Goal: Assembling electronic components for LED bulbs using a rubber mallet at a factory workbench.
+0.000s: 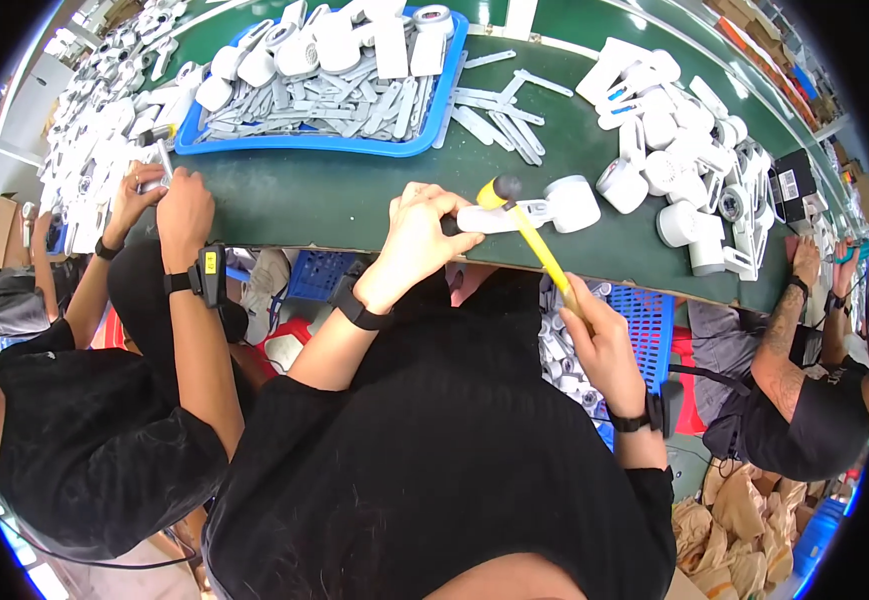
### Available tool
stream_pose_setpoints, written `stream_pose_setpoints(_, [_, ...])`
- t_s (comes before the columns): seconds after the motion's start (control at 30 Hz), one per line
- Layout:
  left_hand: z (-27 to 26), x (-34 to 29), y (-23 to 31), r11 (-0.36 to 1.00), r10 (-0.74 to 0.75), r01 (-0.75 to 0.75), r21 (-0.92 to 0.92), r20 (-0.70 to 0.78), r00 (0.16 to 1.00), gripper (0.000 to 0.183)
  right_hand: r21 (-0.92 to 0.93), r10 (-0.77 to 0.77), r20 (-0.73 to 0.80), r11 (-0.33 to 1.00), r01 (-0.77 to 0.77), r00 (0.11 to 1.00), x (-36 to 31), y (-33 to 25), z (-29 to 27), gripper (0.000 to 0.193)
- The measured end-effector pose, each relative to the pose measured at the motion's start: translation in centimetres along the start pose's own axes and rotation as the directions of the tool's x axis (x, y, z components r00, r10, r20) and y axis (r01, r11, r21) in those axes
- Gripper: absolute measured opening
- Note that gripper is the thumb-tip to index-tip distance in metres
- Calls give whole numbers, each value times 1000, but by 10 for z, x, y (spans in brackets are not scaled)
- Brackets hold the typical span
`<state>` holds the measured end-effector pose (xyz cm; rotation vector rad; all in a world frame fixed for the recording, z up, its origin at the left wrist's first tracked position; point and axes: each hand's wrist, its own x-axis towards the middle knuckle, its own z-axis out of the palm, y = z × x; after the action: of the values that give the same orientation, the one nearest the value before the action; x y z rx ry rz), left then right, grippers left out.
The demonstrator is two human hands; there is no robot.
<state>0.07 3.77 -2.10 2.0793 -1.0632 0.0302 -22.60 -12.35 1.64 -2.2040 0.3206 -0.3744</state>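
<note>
My left hand (417, 240) is closed around the end of a white handheld device (573, 204), near the table's front edge. The device has a slim handle and a round head that points right. My right hand (603, 345) grips the yellow handle of a small mallet (535, 246). The mallet's yellow and black head lies over the device's handle; whether they touch I cannot tell. Ahead of my left hand stands a blue tray (305, 149), holding many grey flat strips (355, 108) with white device parts on top.
Loose grey strips (515, 120) lie right of the tray on the green table (285, 195). White devices (670, 165) are heaped at the right. Co-workers' hands (185, 205) work at the left, others at far right. A blue crate (645, 325) sits below the table edge.
</note>
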Motion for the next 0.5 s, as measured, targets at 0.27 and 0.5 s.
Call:
stream_pose_setpoints(0.27, [4, -16, 9, 971, -2, -5, -239, -29, 1000, 29, 464, 176, -178, 883, -75, 968, -25, 25, -1, 46])
stream_pose_setpoints(0.5, [2, -15, 6, 931, 366, -354, 93, -231, 901, 38, 656, 294, -272, 753, -46, 916, -19, 35, 14, 45])
